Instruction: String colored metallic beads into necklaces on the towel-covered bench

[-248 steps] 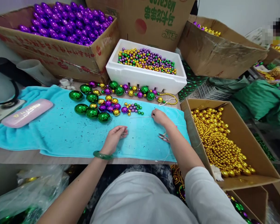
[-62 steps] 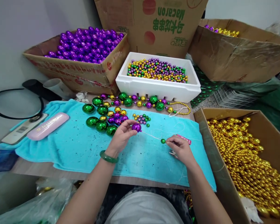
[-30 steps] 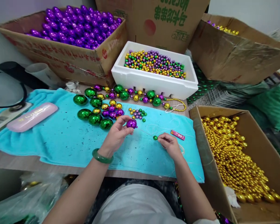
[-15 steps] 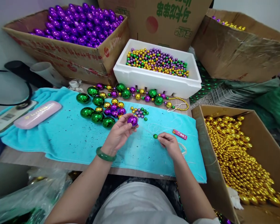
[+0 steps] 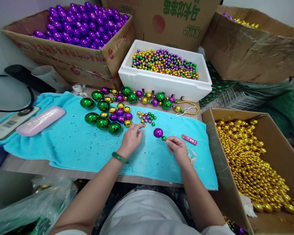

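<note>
My right hand (image 5: 176,147) pinches a thin thread beside a small green bead (image 5: 164,138). Strung next to that bead is a large purple bead (image 5: 158,133), above the turquoise towel (image 5: 88,153). My left hand (image 5: 132,138), with a green bangle (image 5: 120,157) at its wrist, reaches over the towel by a cluster of small beads (image 5: 148,117); its fingers are apart, the tips close to a gold bead. Large green beads (image 5: 102,123), with gold and purple beads (image 5: 120,114), lie left of it. A finished-looking bead string (image 5: 144,101) stretches behind them.
A white foam box (image 5: 164,83) of small mixed beads stands behind the towel. Around it are cardboard boxes of purple beads (image 5: 83,26) and of gold bead strings (image 5: 250,163). A pink case (image 5: 40,120) lies left, a small pink packet (image 5: 189,139) right.
My left hand has let go of the purple bead and moved slightly left, toward the small beads. The purple bead has slid along the thread to the green bead. My right hand barely moved.
</note>
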A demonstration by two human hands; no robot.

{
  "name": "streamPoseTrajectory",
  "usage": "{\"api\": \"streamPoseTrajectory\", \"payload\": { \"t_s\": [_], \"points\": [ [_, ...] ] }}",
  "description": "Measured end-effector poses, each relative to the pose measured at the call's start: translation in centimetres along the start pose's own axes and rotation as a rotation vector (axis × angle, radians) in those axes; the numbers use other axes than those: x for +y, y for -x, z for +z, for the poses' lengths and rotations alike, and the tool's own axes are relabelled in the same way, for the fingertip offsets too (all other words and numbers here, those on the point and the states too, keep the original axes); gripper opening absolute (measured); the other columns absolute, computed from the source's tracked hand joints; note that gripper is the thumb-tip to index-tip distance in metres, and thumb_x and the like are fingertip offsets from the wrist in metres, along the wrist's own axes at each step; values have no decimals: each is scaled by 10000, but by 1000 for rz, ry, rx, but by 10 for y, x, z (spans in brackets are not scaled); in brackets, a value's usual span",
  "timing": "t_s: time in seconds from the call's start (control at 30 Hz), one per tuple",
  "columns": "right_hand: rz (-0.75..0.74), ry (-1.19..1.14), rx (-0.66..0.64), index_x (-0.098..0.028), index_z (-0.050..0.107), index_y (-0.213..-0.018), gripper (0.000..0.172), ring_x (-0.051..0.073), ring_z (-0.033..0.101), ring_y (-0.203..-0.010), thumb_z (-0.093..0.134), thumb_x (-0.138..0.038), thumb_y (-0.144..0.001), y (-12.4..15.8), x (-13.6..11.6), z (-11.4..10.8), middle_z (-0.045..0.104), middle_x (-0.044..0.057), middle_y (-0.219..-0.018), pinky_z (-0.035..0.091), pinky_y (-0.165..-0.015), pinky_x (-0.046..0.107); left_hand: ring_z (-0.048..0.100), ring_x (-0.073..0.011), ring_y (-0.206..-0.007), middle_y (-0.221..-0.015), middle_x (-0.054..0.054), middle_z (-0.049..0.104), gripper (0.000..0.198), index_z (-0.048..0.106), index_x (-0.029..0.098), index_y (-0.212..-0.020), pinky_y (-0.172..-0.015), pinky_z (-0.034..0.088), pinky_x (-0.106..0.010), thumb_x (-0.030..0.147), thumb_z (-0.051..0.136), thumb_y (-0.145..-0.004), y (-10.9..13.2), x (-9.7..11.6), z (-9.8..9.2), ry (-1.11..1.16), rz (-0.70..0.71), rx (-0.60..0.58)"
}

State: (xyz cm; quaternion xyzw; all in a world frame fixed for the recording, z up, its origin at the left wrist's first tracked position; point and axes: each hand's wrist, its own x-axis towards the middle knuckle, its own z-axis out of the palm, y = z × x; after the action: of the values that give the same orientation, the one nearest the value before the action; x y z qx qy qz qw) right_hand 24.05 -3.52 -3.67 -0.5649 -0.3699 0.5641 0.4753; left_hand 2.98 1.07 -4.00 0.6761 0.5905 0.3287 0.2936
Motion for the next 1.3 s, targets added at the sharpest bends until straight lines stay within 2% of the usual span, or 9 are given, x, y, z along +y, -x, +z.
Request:
{"api": "streamPoseTrajectory", "payload": {
  "t_s": [0.17,0.3,0.37,0.53,0.6,0.67,0.93,1.2,1.3],
  "points": [
    [-20,-8,50,-167,653,-703,223,73,356,-439,729,-362,-625,1,3,-9,455,-47,-494,232,-409,213,594,-283,-990,-1021,-140,644,236,664,127,-1041,-906,466,-414,225,530,-873,-23,-12,18,-321,16,43],
    [-29,41,68,-165,658,-695,219,76,360,-450,727,-361,-626,4,3,-13,462,-44,-501,241,-416,220,567,-317,-1020,-1018,-151,637,235,671,129,-1034,-932,436,-467,182,590,-820,-29,-11,26,-290,-19,44],
    [-30,55,63,-166,657,-689,218,77,354,-451,724,-365,-631,6,3,-15,454,-46,-501,237,-418,223,578,-278,-998,-1010,-123,647,211,677,152,-991,-934,443,-439,153,620,-788,-29,-10,24,-32,-74,83],
    [-29,90,41,-169,653,-660,204,82,344,-461,712,-362,-633,9,4,-19,443,-40,-498,229,-425,229,621,-124,-734,-912,-54,677,202,652,166,-1001,-661,513,-242,147,615,-803,-27,-2,2,1070,-471,39],
    [-29,110,42,-170,652,-654,206,85,345,-466,710,-366,-629,10,3,-17,444,-37,-499,228,-428,232,625,-97,-684,-877,-55,685,183,653,144,-990,-615,511,-202,119,595,-818,-25,2,-9,1328,-553,3],
    [-34,131,36,-172,651,-649,207,88,347,-473,704,-371,-632,10,2,-15,445,-34,-501,233,-435,233,631,-90,-664,-851,-60,691,159,656,126,-960,-598,517,-186,89,581,-824,-23,6,-16,1443,-585,2],
    [-64,196,22,-177,655,-643,195,105,369,-501,683,-370,-645,8,0,-11,457,-25,-504,264,-464,243,637,-90,-646,-844,-61,699,140,653,128,-931,-578,524,-182,74,581,-824,-20,8,-22,1504,-591,33],
    [-87,223,32,-175,654,-653,204,114,407,-542,683,-377,-654,8,2,-10,518,-6,-578,298,-491,249,614,-91,-656,-791,-9,657,272,656,151,-877,-567,495,-184,104,765,-633,-14,14,-21,1325,-471,100],
    [-70,186,10,-174,646,-666,235,100,388,-515,697,-402,-648,7,3,-3,504,-18,-559,292,-468,238,600,-93,-662,-791,-2,645,307,658,154,-865,-572,483,-194,153,803,-595,-7,21,-16,1300,-472,32]
  ]
}}
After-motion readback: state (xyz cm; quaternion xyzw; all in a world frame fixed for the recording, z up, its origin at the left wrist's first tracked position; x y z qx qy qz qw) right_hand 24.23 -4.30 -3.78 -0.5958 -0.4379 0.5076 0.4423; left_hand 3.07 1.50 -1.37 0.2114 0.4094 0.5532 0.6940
